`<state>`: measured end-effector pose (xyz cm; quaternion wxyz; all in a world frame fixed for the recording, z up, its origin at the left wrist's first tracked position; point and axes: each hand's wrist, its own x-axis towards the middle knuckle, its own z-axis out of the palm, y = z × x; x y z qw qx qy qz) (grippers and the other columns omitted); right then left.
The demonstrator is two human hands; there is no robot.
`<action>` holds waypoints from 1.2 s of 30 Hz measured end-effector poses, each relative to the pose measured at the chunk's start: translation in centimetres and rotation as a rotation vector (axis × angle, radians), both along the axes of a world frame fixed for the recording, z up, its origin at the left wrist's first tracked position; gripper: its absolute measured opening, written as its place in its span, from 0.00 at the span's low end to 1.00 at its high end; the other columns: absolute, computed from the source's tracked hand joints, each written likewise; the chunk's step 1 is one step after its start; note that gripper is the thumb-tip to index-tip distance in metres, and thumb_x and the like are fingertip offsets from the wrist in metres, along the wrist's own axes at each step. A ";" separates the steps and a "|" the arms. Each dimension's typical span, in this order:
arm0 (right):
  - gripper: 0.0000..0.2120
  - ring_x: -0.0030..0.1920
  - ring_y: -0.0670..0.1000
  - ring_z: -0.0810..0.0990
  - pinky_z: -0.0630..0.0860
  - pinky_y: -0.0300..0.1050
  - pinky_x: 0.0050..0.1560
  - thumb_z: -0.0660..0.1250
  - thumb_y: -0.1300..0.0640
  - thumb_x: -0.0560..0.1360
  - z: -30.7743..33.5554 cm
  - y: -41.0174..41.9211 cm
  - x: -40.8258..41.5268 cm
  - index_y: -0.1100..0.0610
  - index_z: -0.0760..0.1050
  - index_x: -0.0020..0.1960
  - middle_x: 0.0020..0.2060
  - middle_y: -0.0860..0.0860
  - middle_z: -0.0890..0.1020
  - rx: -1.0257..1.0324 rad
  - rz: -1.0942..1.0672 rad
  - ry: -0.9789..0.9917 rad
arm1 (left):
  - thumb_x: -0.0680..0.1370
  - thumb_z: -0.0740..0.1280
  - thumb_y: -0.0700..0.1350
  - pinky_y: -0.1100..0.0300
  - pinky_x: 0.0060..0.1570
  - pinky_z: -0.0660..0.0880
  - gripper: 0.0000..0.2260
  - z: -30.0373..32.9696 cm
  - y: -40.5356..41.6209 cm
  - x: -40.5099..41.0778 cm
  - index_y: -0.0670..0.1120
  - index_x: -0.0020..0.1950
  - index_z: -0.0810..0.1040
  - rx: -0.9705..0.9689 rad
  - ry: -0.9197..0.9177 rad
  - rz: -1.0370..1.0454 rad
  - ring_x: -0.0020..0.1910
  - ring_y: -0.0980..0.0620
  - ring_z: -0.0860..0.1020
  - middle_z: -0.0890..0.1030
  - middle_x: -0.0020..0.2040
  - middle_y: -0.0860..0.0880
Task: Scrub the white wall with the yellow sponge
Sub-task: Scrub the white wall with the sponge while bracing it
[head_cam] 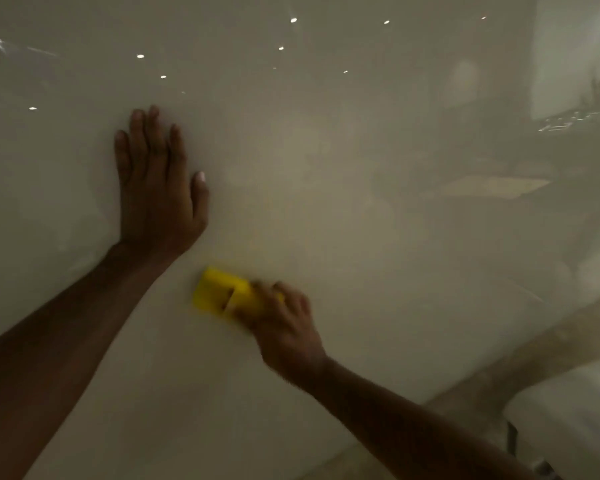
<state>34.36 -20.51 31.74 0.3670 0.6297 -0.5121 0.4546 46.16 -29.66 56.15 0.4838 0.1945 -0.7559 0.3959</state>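
Head view:
Left hand [156,188]: flat, fingers spread, holding nothing; pressed on the wall [326,150], likely as a brace.
Right hand [284,323]: closed over the sponge [219,292], pressing it to the wall.
Sponge: low, just below the left wrist.

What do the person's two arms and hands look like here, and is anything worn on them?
Both forearms are bare as far as the picture shows: no sleeves, gloves, watch or bracelet. The left hand has no visible ring, and its nails look short and unpainted. The right hand is blurred, so small details such as rings cannot be told; some hair shows along that forearm.
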 end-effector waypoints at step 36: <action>0.24 0.60 0.70 0.72 0.72 0.60 0.60 0.64 0.62 0.77 36.0 -4.3 8.8 0.54 0.70 0.73 0.69 0.66 0.71 -0.323 -0.080 0.144 | 0.83 0.56 0.49 0.34 0.77 0.59 0.29 5.8 -5.2 23.6 0.30 0.77 0.64 0.081 0.316 0.173 0.79 0.29 0.59 0.62 0.78 0.28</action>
